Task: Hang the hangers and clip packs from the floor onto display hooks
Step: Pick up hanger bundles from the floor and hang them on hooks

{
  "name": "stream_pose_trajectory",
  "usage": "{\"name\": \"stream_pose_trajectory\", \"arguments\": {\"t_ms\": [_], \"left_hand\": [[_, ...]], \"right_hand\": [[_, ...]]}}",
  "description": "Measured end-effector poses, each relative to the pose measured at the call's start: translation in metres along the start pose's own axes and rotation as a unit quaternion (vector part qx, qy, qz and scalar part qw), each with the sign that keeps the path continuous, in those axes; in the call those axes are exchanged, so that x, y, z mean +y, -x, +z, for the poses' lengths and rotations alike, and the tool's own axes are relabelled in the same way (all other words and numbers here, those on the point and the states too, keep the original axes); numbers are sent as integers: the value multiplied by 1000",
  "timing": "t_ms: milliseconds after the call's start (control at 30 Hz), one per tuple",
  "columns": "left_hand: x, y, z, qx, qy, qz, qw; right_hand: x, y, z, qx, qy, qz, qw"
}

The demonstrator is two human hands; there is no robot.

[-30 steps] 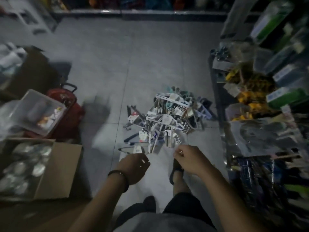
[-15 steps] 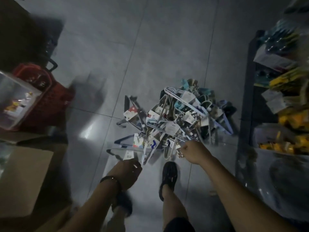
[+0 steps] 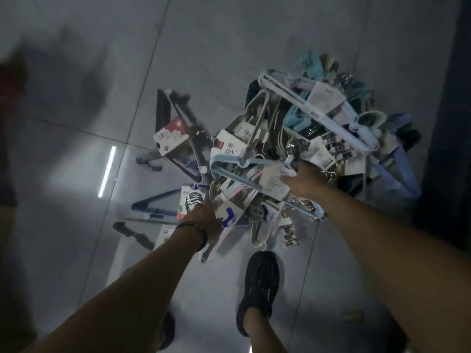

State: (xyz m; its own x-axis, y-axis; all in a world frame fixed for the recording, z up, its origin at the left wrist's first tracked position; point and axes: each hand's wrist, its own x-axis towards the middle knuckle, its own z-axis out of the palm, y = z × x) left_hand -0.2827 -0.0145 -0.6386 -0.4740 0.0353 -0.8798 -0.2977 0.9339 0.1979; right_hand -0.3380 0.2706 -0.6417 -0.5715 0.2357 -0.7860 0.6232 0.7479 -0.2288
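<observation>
On the floor (image 3: 204,47), the pile of hangers and clip packs (image 3: 318,105) is reached by both hands: a light-blue hanger pack (image 3: 230,173), lying crosswise at the near edge, is gripped by the right hand (image 3: 304,180), while the left hand (image 3: 206,220)'s grasp cannot be told.

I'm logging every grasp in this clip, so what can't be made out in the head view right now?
Head view:
- Left hand: fingers buried in the pile of hangers; any grip is hidden.
- Right hand: fingers hidden behind its own back, at a pale blue hanger; grip unclear.
- Tags: print too small, blurred.
- Display hooks: outside the frame.
- Red thing: cut off by the left edge, blurred.
</observation>
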Motion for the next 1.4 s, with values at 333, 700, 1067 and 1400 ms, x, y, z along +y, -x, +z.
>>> {"name": "stream_pose_trajectory", "arguments": {"t_ms": [333, 700, 1067, 1400], "left_hand": [[-21, -1, 21, 7, 92, 26, 995], [-39, 34, 36, 0, 290, -36, 956], [-71, 16, 41, -74, 482, -64, 871], [-90, -32, 61, -126, 475, -7, 871]], "right_hand": [[20, 3, 6, -61, -109, -77, 989], [18, 159, 83, 158, -311, -42, 936], [-37, 153, 190, 271, -244, -25, 931], [-68, 89, 225, 133, -161, -69, 976]]}}
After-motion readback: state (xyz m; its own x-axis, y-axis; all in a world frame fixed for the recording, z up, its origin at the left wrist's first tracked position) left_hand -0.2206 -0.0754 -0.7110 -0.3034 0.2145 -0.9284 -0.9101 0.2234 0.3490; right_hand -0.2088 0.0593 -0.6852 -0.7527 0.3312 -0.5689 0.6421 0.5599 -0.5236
